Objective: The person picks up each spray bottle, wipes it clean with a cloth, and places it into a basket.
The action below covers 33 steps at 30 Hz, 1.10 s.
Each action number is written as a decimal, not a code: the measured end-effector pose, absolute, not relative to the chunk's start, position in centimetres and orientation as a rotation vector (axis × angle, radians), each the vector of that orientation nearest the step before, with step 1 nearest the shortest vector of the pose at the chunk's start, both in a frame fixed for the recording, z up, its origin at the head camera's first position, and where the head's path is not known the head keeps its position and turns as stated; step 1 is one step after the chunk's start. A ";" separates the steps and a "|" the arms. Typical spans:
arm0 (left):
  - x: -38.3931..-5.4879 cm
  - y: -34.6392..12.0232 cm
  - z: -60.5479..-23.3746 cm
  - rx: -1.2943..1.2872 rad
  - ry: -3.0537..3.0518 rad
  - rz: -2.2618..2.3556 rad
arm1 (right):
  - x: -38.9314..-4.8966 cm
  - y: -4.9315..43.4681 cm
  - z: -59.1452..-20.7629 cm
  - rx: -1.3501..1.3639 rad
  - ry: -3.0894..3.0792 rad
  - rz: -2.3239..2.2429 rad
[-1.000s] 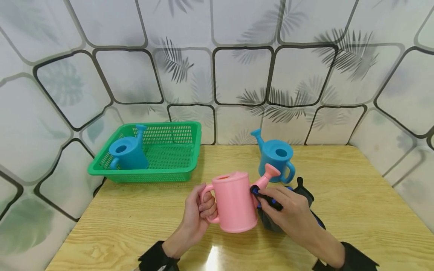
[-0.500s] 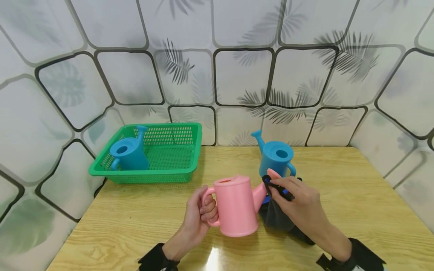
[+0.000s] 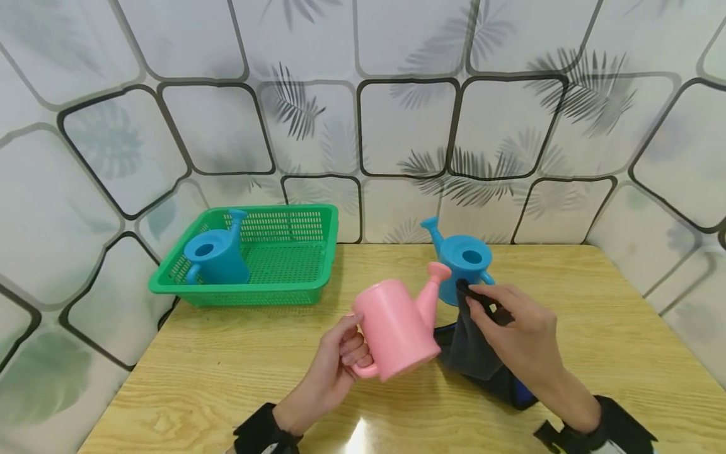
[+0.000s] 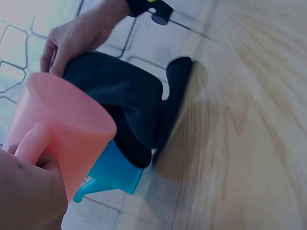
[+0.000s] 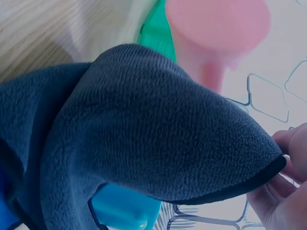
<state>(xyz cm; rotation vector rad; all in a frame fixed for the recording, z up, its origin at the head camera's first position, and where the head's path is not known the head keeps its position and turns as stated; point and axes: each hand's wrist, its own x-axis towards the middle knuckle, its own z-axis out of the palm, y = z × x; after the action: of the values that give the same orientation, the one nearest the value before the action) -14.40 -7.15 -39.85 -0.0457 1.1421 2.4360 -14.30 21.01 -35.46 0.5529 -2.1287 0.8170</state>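
Note:
My left hand (image 3: 343,356) grips the handle of a pink watering can (image 3: 394,328), held off the table and tilted, its spout pointing up to the right. In the left wrist view the can's flat base (image 4: 72,105) faces the camera. My right hand (image 3: 524,331) pinches one corner of a dark grey cloth (image 3: 471,350) with black and blue edging; the rest of it hangs down in folds to the table. The right wrist view shows the cloth (image 5: 139,124) close up, apparently just beside the can. Behind the cloth stands a blue watering can (image 3: 465,252), partly hidden.
A green plastic basket (image 3: 244,290) sits at the back left, holding another blue watering can (image 3: 218,258). The wooden table (image 3: 227,372) meets a patterned backdrop (image 3: 408,132) behind and at both sides.
The pink watering can has tipped so its base turns toward the right and its top opening is out of sight. My right hand has drawn the cloth's corner away from the spout, rightward and up.

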 end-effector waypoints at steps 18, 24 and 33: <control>-14.5 -5.8 -39.9 -0.196 0.738 2.517 | -13.3 18.4 -36.8 0.733 -2.128 0.922; -14.6 -5.8 -39.9 -0.219 0.724 2.536 | -12.9 17.9 -37.1 0.766 -2.048 0.926; -14.7 -5.9 -40.0 -0.278 0.708 2.584 | -12.3 16.8 -37.7 0.876 -1.954 0.912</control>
<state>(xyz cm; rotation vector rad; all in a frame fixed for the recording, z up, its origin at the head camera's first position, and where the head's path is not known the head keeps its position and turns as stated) -14.72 -5.87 -39.98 -0.2775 0.7077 2.5840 -12.30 16.82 -37.65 0.8758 -1.9540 0.9125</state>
